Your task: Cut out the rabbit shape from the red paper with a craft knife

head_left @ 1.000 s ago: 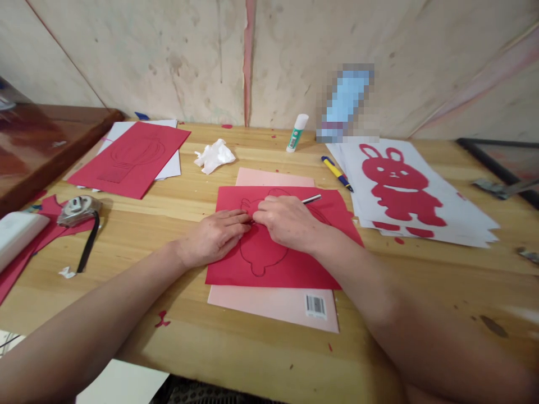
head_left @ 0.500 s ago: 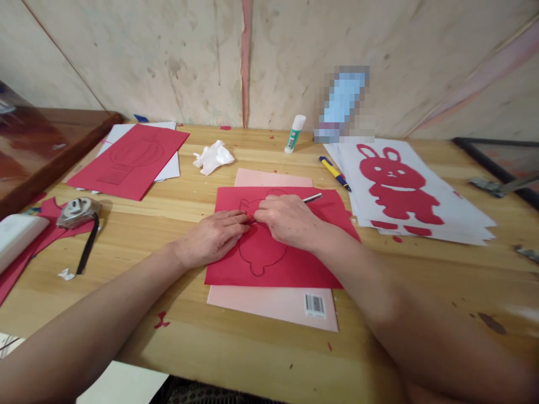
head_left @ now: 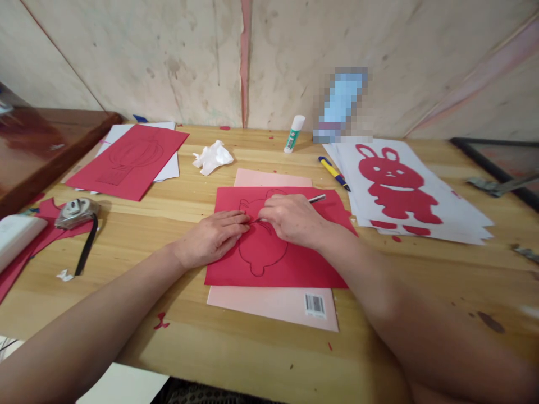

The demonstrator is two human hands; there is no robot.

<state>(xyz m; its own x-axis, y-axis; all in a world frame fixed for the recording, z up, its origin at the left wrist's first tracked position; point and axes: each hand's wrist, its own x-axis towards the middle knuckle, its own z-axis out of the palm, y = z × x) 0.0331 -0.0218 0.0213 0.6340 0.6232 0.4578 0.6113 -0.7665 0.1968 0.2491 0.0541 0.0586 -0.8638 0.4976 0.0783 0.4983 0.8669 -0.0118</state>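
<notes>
A red sheet of paper with a dark-outlined round figure drawn on it lies under both of my hands. My left hand rests flat on its left part, open, the fingertips pressing beside the drawn lines. In the closed fingers of my right hand is a slim silver pen-shaped tool. Its back end sticks out to the upper right, while its tip is hidden under the fingers. Beneath the sheet is a pale pink booklet with a barcode label.
At right, a red rabbit cut-out lies on white sheets beside a yellow-blue pen. A glue stick and crumpled tissue stand behind. Left are another red sheet, a tape measure and a white box-like object.
My right hand has shifted slightly right with the silver tool, and more of the curved lines by its fingertips shows. My left hand stays in place.
</notes>
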